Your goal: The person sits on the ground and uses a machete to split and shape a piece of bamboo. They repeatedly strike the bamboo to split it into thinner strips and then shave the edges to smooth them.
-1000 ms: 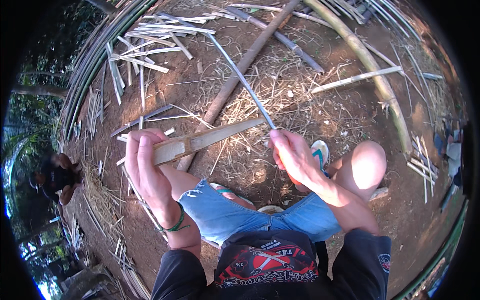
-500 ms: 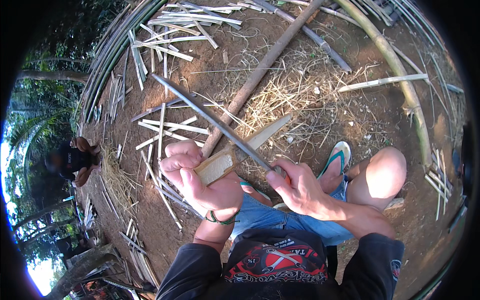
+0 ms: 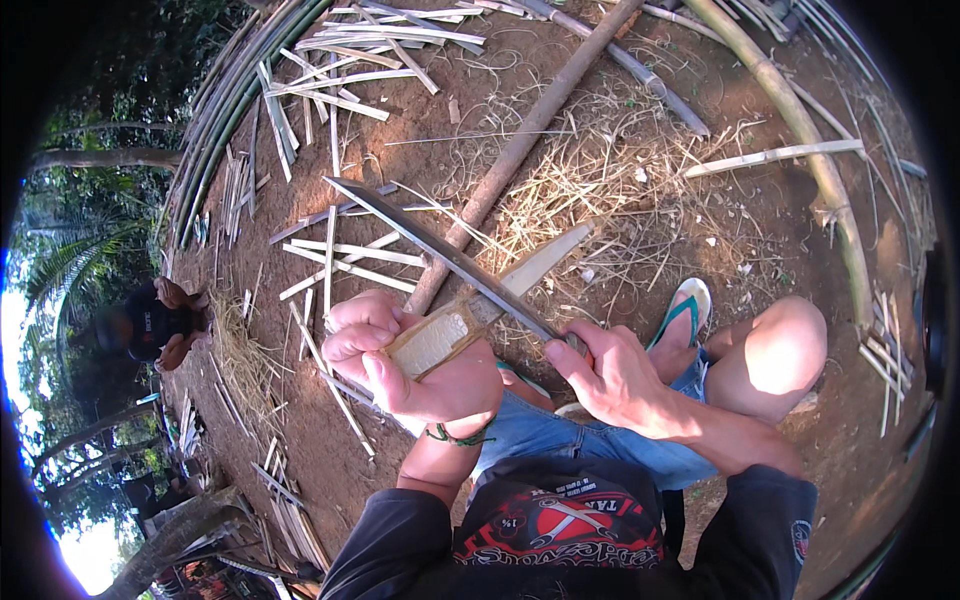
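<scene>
My left hand point(image 3: 430, 385), closed, grips one end of a split bamboo piece point(image 3: 430, 343). Its pale hollow inner side faces up, and a node shows near the middle. The piece's far end narrows and points away to the right. In my right hand point(image 3: 625, 375) is the handle of a machete point(image 3: 440, 252); the fingers are wrapped round it. The long dark blade slants up to the left and crosses over the bamboo just beyond its node. Whether the edge touches the bamboo I cannot tell.
A brown pole point(image 3: 530, 135) lies on the ground ahead, with pale shavings point(image 3: 570, 190) beside it. Bamboo strips point(image 3: 385, 40) are scattered at the left and far side. A thick bamboo pole point(image 3: 815, 150) curves at the right. Another person point(image 3: 165, 320) is at the far left.
The machete's tip has moved slightly right and toward me, and the blade has turned so more of its flat side shows. Both hands keep their grips.
</scene>
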A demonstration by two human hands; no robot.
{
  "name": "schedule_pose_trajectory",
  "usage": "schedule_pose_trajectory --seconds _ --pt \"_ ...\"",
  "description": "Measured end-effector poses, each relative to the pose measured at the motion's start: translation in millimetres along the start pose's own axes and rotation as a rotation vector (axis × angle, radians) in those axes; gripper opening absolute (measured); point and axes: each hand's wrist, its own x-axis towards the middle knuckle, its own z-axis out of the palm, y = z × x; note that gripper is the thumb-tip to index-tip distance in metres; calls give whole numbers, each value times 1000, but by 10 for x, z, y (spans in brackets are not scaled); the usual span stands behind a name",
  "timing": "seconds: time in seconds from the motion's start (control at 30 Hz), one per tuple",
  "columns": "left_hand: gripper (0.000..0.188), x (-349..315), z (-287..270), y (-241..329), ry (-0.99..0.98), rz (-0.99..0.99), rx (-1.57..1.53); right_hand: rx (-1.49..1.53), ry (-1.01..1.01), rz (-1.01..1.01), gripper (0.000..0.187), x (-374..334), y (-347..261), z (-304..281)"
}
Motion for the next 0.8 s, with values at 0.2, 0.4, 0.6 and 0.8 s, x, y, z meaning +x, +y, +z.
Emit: schedule_pose_trajectory --seconds 0.2,0.4,0.6,0.8 --pt "18 -22 -41 -9 -32 -15 -21 -46 -52 -96 41 -52 12 -16" --pt "21 -70 14 35 20 -43 -59 -56 6 -150 38 -69 54 -30" --pt "19 -88 19 35 -14 -52 -118 -116 20 -225 38 -127 52 -7" --pt "23 -116 60 3 -24 -13 -77 -68 -3 -121 39 -154 56 -102"
